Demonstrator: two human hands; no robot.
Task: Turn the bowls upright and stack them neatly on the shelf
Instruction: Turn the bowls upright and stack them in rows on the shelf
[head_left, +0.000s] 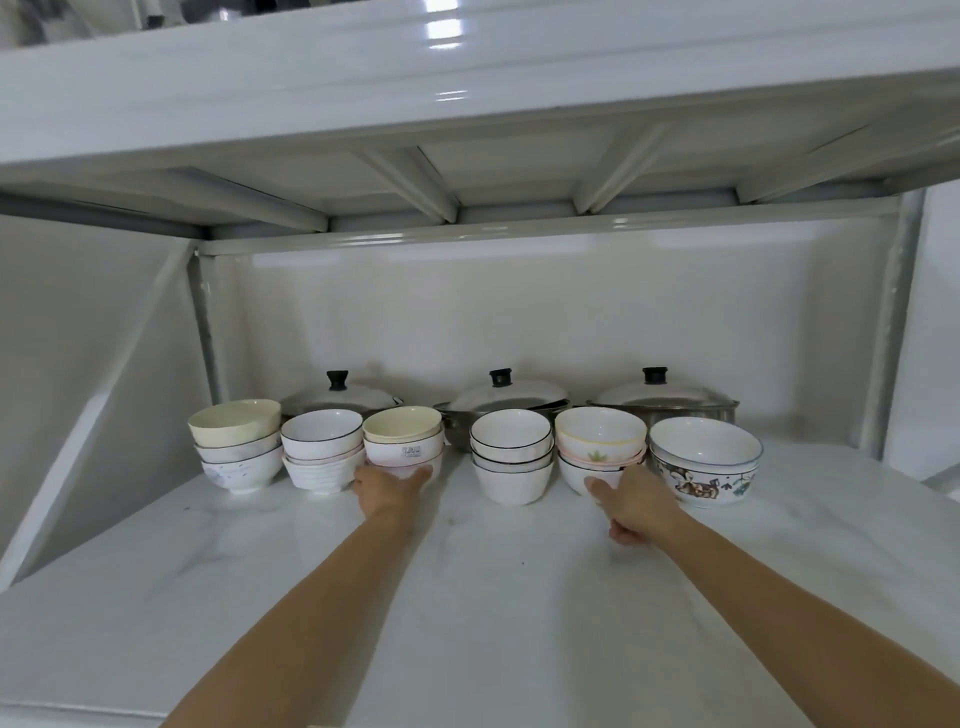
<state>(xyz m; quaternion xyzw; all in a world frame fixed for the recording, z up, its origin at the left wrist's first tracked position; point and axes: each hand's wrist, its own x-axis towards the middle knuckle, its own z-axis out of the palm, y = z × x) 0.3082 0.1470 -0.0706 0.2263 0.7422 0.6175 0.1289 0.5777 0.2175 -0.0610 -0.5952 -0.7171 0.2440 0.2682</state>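
Six upright bowl stacks (501, 454) line the shelf (467, 597). Left hand (387, 491) fingers spread flat against the third stack's (402, 441) base; right hand (631, 506) loosely curled, thumb touching the fifth stack (600, 447), gripping nothing.

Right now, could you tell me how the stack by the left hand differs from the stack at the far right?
The stack by the left hand is topped by a plain cream bowl; the far-right stack has a white, blue-rimmed top bowl.
The left hand touches its stack's base; the far-right stack goes untouched, the right hand resting at its neighbour.
The far-right bowls look wider, with an animal pattern.
Both stand upright on the shelf.
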